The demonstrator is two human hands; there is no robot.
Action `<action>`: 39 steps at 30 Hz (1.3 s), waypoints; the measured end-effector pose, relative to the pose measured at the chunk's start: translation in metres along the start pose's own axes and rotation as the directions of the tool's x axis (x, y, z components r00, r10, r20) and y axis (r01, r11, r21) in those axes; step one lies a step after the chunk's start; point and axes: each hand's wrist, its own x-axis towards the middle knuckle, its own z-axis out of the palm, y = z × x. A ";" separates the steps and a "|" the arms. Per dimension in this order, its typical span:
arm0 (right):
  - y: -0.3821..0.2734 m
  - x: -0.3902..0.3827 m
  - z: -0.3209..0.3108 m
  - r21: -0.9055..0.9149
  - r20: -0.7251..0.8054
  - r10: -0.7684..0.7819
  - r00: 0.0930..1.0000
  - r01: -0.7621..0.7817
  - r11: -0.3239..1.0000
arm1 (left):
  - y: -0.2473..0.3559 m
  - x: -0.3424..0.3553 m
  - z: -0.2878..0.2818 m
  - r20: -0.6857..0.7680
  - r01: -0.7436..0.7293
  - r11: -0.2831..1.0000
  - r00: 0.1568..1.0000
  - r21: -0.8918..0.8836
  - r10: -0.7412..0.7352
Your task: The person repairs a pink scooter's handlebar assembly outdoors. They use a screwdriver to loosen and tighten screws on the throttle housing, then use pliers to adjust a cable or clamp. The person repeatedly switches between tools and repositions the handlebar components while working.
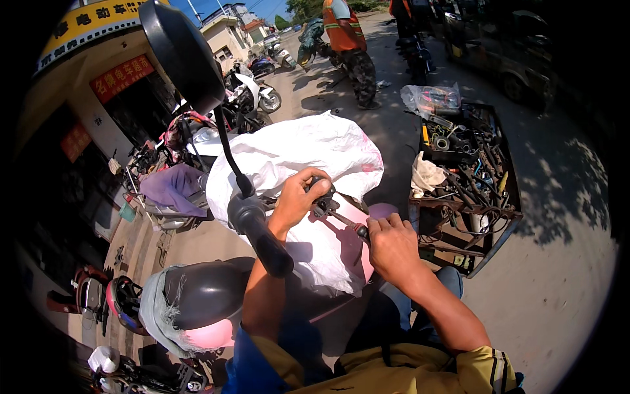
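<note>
Over the pink scooter (357,259) lies a white plastic sheet (289,148). Above it my left hand (295,202) grips a small black part (321,190), thumb and fingers wrapped about it; its exact kind is unclear. My right hand (394,248) is closed on the handle of a screwdriver (346,221). The shaft points up and left, and its tip meets the underside of the black part or lies very close to it. Just left of my left forearm stands the black handlebar grip (269,248), with a black rear-view mirror (186,56) on a stalk above.
To the right stands a metal tool cart (508,215) heaped with tools; a beige cloth (426,175) and a clear plastic bag (433,98) lie on it. The black scooter seat (207,295) is lower left. Beyond, a person in an orange vest (342,29) stands near parked scooters (252,92).
</note>
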 end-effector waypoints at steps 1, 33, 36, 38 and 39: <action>0.002 0.001 0.001 -0.031 -0.027 -0.027 0.999 0.026 0.999 | 0.000 -0.005 -0.002 -0.001 -0.012 1.000 1.000 -0.028 0.012; -0.011 0.006 0.008 0.831 0.482 0.099 0.870 -0.490 0.264 | 0.015 -0.034 -0.005 -0.273 -0.268 0.960 0.932 -0.075 0.239; -0.016 0.007 0.005 0.838 0.429 0.107 0.897 -0.439 0.323 | 0.021 -0.037 -0.006 -0.211 -0.289 0.957 0.937 -0.023 0.278; -0.016 0.005 0.005 0.824 0.423 0.132 0.897 -0.441 0.356 | 0.027 -0.038 -0.008 -0.118 -0.282 0.957 0.950 0.067 0.289; -0.014 0.006 0.007 0.804 0.436 0.151 0.887 -0.460 0.377 | 0.031 -0.037 -0.004 -0.109 -0.246 0.962 0.960 0.117 0.258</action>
